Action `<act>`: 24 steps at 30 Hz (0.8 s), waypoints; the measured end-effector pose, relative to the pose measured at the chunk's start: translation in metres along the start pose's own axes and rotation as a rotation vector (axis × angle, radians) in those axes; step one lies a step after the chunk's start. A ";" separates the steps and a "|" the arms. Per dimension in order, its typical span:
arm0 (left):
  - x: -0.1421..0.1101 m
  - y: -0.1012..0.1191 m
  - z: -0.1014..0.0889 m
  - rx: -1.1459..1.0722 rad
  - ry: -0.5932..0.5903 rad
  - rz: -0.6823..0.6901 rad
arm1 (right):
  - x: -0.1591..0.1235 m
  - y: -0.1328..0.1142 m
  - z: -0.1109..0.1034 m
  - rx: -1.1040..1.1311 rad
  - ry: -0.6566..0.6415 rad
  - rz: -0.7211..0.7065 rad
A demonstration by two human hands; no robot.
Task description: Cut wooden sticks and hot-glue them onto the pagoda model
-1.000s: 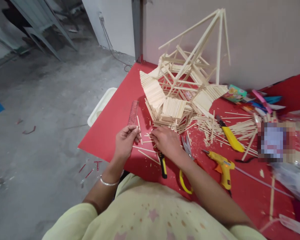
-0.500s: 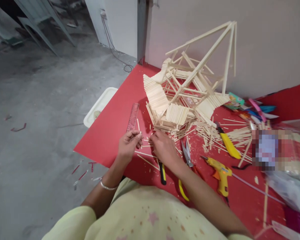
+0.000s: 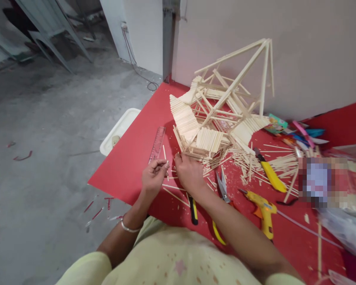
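Red surface [image 3: 115, 170]; left hand [image 3: 153, 176] beside transparent ruler [image 3: 157, 144], grip pressed together; right hand [image 3: 190, 172] near stick structure [image 3: 209, 139], grip hidden, cannot tell.

Loose top [image 3: 154, 257], pale yellow with slight greenish cast, soft folds across front. Printed star [image 3: 178, 268] in dusty pink near middle; small brownish-orange dots [image 3: 215, 279] scattered around it, some rounder, some stretched. Left sleeve [image 3: 86, 267] short, same plain pale yellow, edge loose around arm. Right sleeve [image 3: 284, 279] matching, mostly cut off by lower border. Slim silvery bangle [image 3: 132, 230] around left forearm, smooth, rounded, shiny. Both forearms bare below sleeves.
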State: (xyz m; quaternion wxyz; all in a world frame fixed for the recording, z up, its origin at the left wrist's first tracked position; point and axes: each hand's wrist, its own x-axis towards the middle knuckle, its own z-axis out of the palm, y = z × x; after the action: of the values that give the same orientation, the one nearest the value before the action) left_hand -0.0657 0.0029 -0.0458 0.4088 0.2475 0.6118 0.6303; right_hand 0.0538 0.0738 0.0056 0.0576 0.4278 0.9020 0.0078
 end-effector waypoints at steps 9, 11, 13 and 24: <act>0.001 -0.005 0.001 0.313 -0.055 0.115 | 0.017 0.003 0.014 0.027 0.040 0.033; 0.001 -0.003 0.000 0.449 -0.082 0.225 | 0.013 0.007 0.014 0.050 0.048 0.048; 0.004 0.001 -0.002 0.570 -0.124 0.353 | 0.004 0.012 0.012 0.071 0.051 0.059; 0.084 0.025 0.019 1.224 -0.597 0.706 | -0.061 0.032 -0.020 0.241 0.141 0.059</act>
State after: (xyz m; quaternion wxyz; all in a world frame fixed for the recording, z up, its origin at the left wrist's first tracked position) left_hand -0.1009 0.0848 -0.0342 0.1214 0.7702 0.6001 0.1788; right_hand 0.1149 0.0477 0.0335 -0.0577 0.4565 0.8852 -0.0688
